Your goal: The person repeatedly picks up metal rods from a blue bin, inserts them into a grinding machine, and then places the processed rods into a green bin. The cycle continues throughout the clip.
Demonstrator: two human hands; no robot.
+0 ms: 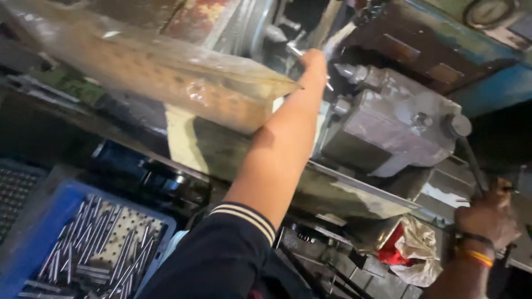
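The left hand (313, 60) is reached far out over a grey lathe-like machine (388, 127), with the forearm running up from the near middle towards the far side. The hand is seen at a thin bright metal rod (295, 51), whose long axis slants from far left down to near right beside the fingertips. Whether the fingers are closed on the rod or only touching it cannot be told, as the hand is turned away and blurred.

The right hand (487, 216) is closed around a dark lever handle (472, 160) at the near right. The lever's long axis runs from a round knob at the machine's top right corner, slanting down and rightwards into the fist. Bands are worn on that wrist.

A clear, stained guard sheet (144, 66) is stretched across the far left, with its pointed corner ending just beside the left forearm. At the near left, a blue crate (41, 232) is seen filled with many slim metal rods (105, 243), most laid pointing from near left to far right. A red and white rag (413, 252) is bunched below the machine, near the right wrist
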